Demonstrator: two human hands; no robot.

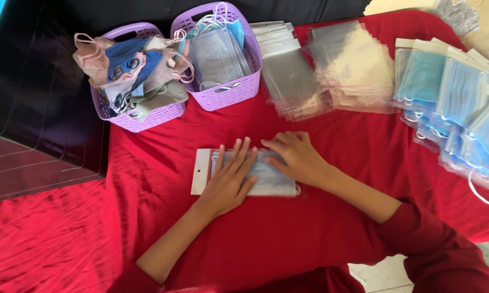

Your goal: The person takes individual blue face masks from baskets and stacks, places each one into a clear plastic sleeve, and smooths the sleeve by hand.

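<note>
The fingers of the left hand (pixel 228 182) lie spread and flat, released, pressing down on a clear plastic sleeve (pixel 247 173) in the middle of the frame. The right hand (pixel 296 157) rests its fingers flat on the sleeve's upper right part, also released rather than gripping, with the fingertips pointing left toward the other hand.

The sleeve lies flat on the red cloth (pixel 320 228) that covers the desk. It is a see-through rectangle with a white header strip at its left end, pierced by a small hanging hole. Inside it shows a folded grey-blue face mask, slightly blurred, filling most of the pouch under both palms.

Above the hands, at the upper middle of the frame, stand two purple baskets side by side: the left basket (pixel 147 116) heaped with mixed cloth masks in beige, blue and grey, the right basket (pixel 228 92) holding pale blue and grey masks with white ear loops. To their right lie fanned stacks of empty sleeves (pixel 320 76). At the right edge of the frame is a spread pile of packed blue masks (pixel 456 103). Red sleeves cover the forearms at the bottom.
</note>
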